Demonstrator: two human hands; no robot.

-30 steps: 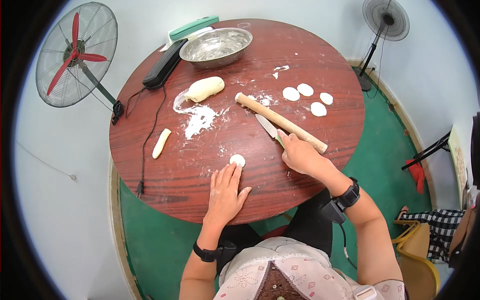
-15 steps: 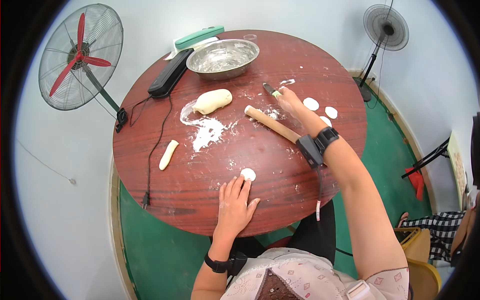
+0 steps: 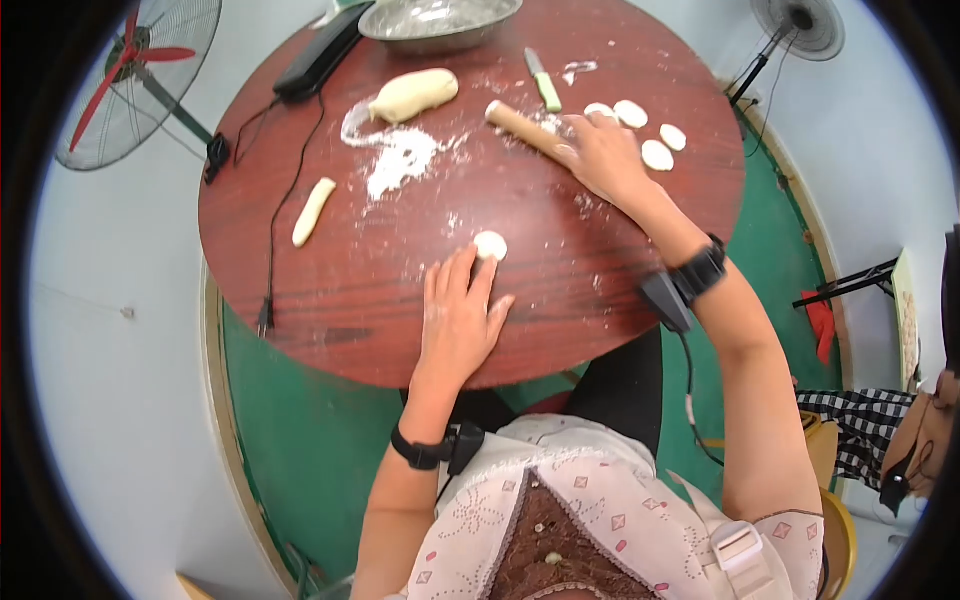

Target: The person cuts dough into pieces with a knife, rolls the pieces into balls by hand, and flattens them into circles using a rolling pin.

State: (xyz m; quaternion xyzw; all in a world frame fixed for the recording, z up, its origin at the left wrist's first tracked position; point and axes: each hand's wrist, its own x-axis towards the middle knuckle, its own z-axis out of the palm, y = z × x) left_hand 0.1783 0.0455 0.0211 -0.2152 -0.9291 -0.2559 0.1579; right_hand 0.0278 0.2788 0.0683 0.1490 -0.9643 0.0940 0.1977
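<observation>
My left hand (image 3: 460, 310) lies on the red-brown table with fingers spread, its fingertips touching a small round dough piece (image 3: 490, 246). Over the middle of a wooden rolling pin (image 3: 525, 130) rests my right hand (image 3: 608, 160); its palm and part of the fingers' grip are hidden. Just beyond it lies a knife with a green handle (image 3: 547, 92). Several flat dough rounds (image 3: 657, 155) are to the right of that hand. A large dough lump (image 3: 415, 95) sits by scattered flour (image 3: 400, 160), and a dough strip (image 3: 314, 212) lies at the left.
A metal bowl (image 3: 440, 25) and a black device (image 3: 325, 55) stand at the table's far side, its cord (image 3: 290, 185) running down the left. Two fans (image 3: 130, 60) flank the table. At the right edge, part of another person (image 3: 865, 430) shows.
My right hand has let go of the knife and moved back onto the rolling pin. The view has tilted down, while my left hand stays at the dough piece.
</observation>
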